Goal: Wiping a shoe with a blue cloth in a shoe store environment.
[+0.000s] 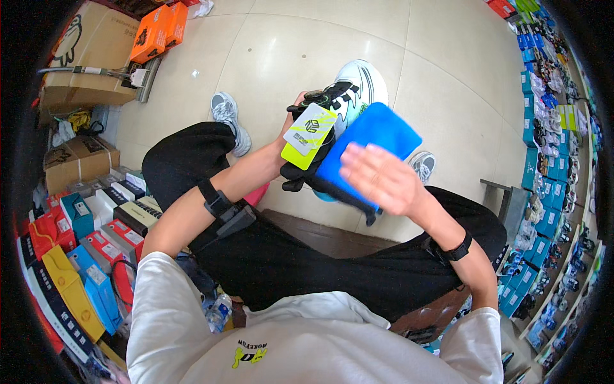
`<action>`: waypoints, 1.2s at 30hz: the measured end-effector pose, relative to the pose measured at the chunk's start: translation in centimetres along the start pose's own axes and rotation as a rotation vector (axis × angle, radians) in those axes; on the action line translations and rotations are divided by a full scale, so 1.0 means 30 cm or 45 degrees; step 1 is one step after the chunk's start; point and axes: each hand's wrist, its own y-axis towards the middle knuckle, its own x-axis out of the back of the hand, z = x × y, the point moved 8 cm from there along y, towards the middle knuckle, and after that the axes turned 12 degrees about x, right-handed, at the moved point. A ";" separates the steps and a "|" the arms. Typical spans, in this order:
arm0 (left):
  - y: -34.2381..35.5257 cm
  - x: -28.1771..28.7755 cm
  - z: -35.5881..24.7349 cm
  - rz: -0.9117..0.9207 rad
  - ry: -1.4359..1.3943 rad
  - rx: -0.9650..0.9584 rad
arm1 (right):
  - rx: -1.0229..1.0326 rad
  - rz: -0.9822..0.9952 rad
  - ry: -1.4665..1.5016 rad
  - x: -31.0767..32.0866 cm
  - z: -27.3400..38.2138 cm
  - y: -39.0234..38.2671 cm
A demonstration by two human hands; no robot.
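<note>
A white sneaker (363, 75) with black straps and pale green patches is held up between my knees, toe pointing away. My left hand (281, 137) grips it from the left; most of its fingers are hidden behind the shoe. A grey and a yellow-green hang tag (310, 130) dangle over the collar. Against the shoe's right side lies a flat blue cloth (371, 141) with rounded corners. Over the cloth's near part is my right hand (380, 179), fingers together and blurred, the thumb hidden; it appears to hold the cloth to the shoe.
Shoe boxes (102, 224) are piled at the left, below cardboard cartons (70, 160). Orange boxes (153, 33) stand at the far left. Along the right runs a shelf of shoes and teal boxes (543, 214). A plastic bottle (219, 312) is near my left side.
</note>
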 end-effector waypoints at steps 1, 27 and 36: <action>-0.003 0.003 0.000 -0.006 0.000 -0.003 | 0.110 0.002 0.001 -0.006 0.037 0.014; 0.046 0.056 -0.048 0.092 -0.063 -0.144 | 0.063 -0.005 -0.027 -0.017 0.019 0.005; 0.032 0.011 -0.020 -0.027 -0.114 -0.102 | -0.173 0.022 0.103 0.018 -0.052 -0.028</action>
